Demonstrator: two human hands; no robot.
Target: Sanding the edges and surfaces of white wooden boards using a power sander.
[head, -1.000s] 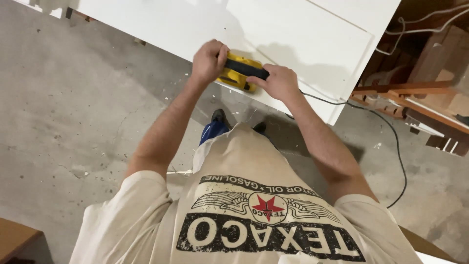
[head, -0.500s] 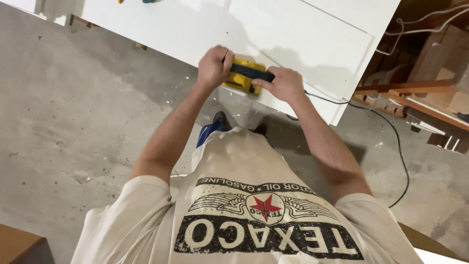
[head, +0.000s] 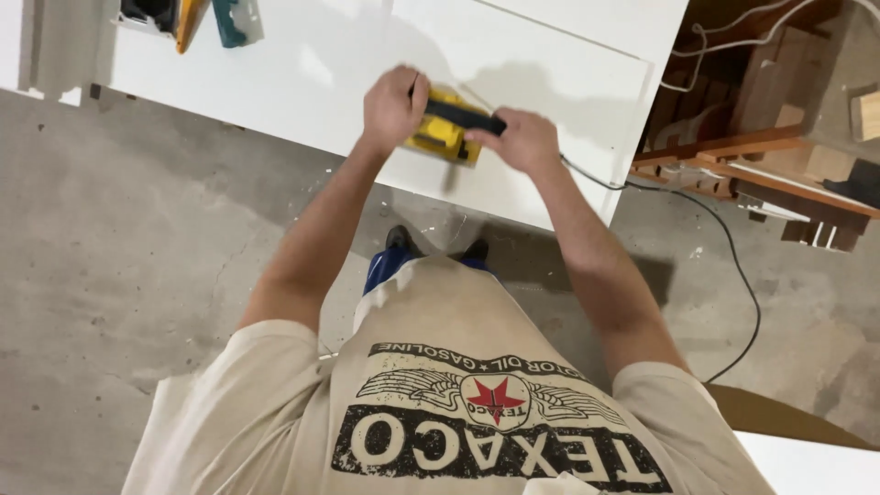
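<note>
Sander (head: 442,133) is the tool in both hands: small and boxy, yellow, with a black handle bar on top. It sits flat on the white panel (head: 302,73), near the edge closest to the person. The left hand (head: 394,103) has a closed grip over its front end. The right hand (head: 515,139) has a closed grip on the black handle. A thin black cord (head: 733,247) trails off past the right hand, down to the grey floor (head: 119,238).
</note>
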